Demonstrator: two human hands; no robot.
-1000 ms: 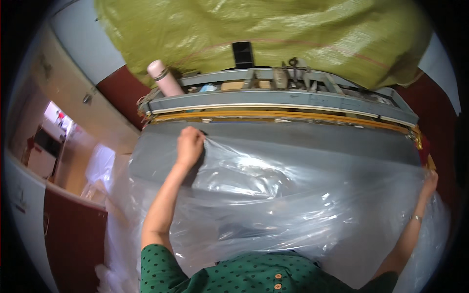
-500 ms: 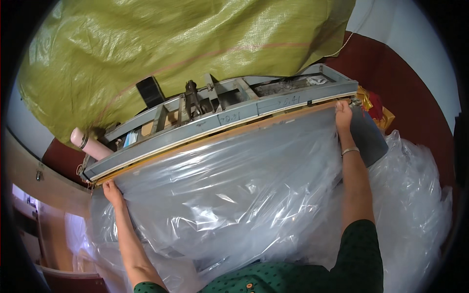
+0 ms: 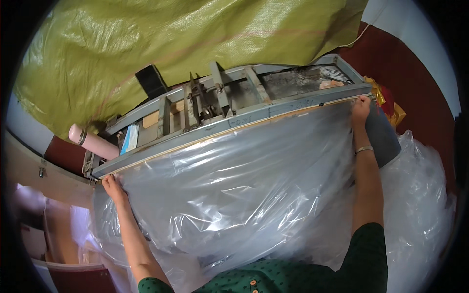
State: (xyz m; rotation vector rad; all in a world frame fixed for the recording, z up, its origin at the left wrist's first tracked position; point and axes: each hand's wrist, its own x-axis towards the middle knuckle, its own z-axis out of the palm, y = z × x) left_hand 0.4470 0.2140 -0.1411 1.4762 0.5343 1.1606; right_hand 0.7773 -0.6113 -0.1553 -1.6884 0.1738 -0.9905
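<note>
Both hands [image 3: 114,188] [image 3: 361,110] grip the clear plastic sheet's [image 3: 229,188] far corners

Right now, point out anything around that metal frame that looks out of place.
In the metal frame, the right-end compartment looks messy: crumpled scraps litter its dark, mottled bottom. Clear plastic bunches untidily beyond the right hand. No obvious damage.

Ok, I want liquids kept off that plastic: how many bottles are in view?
1: the pink bottle sits aslant at the left end of the grey metal frame, beyond the left grip on the clear plastic sheet. Others may be hidden.
</note>
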